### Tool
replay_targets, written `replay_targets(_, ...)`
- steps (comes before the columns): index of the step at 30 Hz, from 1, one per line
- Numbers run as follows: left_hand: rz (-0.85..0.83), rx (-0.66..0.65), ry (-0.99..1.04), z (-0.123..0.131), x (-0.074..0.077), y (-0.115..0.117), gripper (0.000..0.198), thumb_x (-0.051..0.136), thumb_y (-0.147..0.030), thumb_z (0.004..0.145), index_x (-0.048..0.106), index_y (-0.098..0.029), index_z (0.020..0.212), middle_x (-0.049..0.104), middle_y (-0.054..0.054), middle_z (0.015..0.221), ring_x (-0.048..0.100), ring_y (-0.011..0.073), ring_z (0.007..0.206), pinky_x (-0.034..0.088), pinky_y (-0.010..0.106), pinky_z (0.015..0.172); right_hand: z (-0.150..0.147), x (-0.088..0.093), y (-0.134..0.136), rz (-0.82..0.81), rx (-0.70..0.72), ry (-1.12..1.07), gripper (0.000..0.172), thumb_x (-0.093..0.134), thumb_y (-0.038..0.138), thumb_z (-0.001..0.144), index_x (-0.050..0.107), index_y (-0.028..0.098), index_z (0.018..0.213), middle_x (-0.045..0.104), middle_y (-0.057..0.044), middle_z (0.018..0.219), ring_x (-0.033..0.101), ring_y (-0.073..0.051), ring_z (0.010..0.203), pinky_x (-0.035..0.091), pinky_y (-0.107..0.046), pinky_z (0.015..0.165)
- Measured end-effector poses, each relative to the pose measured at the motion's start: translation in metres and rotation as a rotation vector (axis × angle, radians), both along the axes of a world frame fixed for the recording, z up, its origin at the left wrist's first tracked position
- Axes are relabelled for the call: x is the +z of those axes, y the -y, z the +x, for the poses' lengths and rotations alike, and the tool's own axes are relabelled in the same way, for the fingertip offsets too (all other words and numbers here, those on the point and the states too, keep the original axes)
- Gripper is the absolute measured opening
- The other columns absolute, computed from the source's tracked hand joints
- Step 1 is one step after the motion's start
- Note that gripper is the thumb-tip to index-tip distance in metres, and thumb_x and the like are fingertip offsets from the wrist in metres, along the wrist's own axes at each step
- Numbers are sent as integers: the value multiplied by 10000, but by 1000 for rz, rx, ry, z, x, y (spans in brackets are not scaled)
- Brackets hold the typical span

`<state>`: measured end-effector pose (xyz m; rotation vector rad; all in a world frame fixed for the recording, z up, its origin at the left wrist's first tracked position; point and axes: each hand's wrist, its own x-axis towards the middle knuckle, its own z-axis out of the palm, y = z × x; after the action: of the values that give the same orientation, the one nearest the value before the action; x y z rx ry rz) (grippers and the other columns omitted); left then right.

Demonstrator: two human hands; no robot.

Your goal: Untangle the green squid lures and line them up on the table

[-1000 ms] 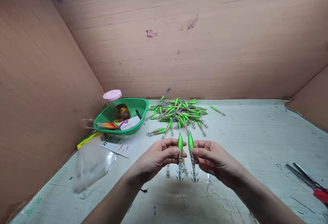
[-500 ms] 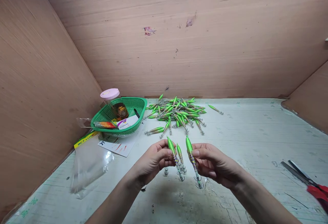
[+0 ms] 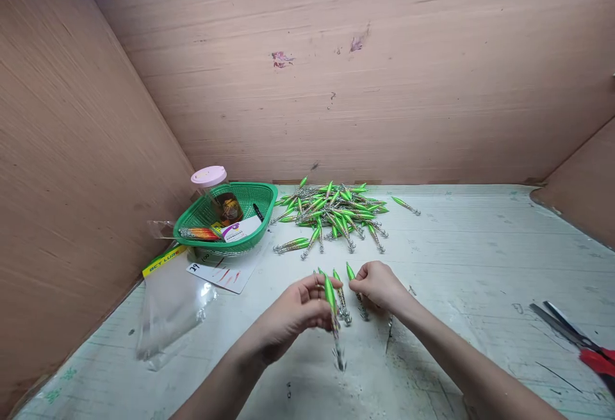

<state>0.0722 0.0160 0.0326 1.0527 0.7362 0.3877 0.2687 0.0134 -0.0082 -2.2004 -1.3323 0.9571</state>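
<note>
My left hand [image 3: 305, 308] pinches a squid jig [image 3: 330, 295] with a bright green body, its hook crown pointing down towards me. My right hand [image 3: 379, 287] is closed on a second squid jig [image 3: 357, 292], low over the table, its fingertips at the green part. Between the two hands lies another green squid jig [image 3: 342, 301]. Green tips of further jigs peek out behind my left fingers, mostly hidden. Farther back, a heap of the same green squid jigs [image 3: 336, 209] is spread by the rear wall.
At left stands a green basket [image 3: 262, 234] with a pink-lidded jar [image 3: 225, 205], cards and a pen. A clear plastic bag [image 3: 170, 311] and a marked white card [image 3: 230, 274] lie before it. Red-handled scissors [image 3: 571, 330] rest at right. Wooden panels surround the white table.
My right hand has turned over and lowered its jig towards the table beside the other one. My left hand has drawn its jig slightly nearer to me.
</note>
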Motion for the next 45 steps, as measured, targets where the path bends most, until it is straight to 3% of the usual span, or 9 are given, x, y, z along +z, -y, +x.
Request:
replay_targets(8, 523, -351, -815, 22, -40, 58, 415, 614, -62, 538, 503, -192, 917, 525, -6, 626, 493, 198, 614, 336, 298, 591, 8, 7, 2, -11, 73, -29, 270, 633, 225, 707, 457, 181, 506, 438, 45, 406, 353, -72, 341, 263, -213, 376)
replay_targets(12, 874, -128, -902, 18, -17, 6, 175, 517, -220, 806, 574, -189, 969, 613, 107, 899, 576, 276, 849, 400, 350, 719, 22, 18, 3, 30, -6, -89, 198, 648, 239, 746, 528, 175, 603, 505, 31, 460, 396, -86, 330, 305, -219, 357)
replay_targets(15, 1114, -12, -1157, 15, -1, -61, 369, 396, -27, 799, 553, -107, 1122, 530, 195, 1190, 470, 305, 1131, 371, 373, 889, 20, 28, 0, 86, -3, -74, 178, 626, 222, 778, 540, 172, 630, 520, 28, 497, 411, -86, 328, 318, -223, 362)
replay_targets(20, 1123, -192, -1164, 16, -2, -123, 339, 521, -40, 749, 619, -125, 1062, 585, 160, 1122, 528, 285, 1074, 402, 326, 867, -8, 39, -20, 222, 274, 274, 187, 513, 234, 877, 616, 154, 743, 594, -12, 609, 522, -112, 458, 376, -226, 462)
replay_targets(27, 1096, -196, -1303, 10, -4, -118, 279, 573, -78, 740, 635, -64, 1012, 606, 222, 1073, 595, 321, 987, 450, 358, 785, -31, 40, -80, 407, 675, 672, 232, 467, 86, 872, 693, 141, 869, 621, -122, 994, 539, -231, 959, 382, -285, 673)
replay_targets(34, 986, -40, -1303, -1, -6, -109, 126, 556, -69, 783, 659, -78, 856, 651, 191, 958, 616, 295, 969, 439, 414, 841, -45, 40, -111, 474, 1049, 868, 172, 538, 55, 822, 698, 109, 787, 602, -144, 1017, 471, -261, 1036, 358, -317, 725)
replay_targets(38, 934, 121, -1147, -20, 2, -112, 94, 579, -64, 720, 648, -100, 773, 648, 210, 915, 594, 353, 988, 426, 437, 837, -43, 45, -106, 530, 1098, 883, 177, 511, 67, 857, 678, 120, 882, 610, -122, 948, 486, -243, 996, 352, -315, 725)
replay_targets(42, 828, 196, -841, -40, 12, -105, 176, 541, -169, 785, 602, -123, 944, 661, 106, 891, 624, 229, 900, 475, 327, 784, -22, 51, -86, 568, 1016, 767, 177, 497, 84, 875, 656, 137, 932, 608, -94, 864, 523, -212, 872, 363, -301, 682)
replay_targets(45, 526, 212, -375, -45, 16, -86, 355, 613, -286, 784, 527, -123, 1088, 651, 81, 916, 638, 167, 829, 498, 285, 759, 0, 53, -58, 582, 870, 405, 147, 525, 201, 892, 653, 159, 953, 609, -74, 886, 539, -165, 767, 390, -272, 647)
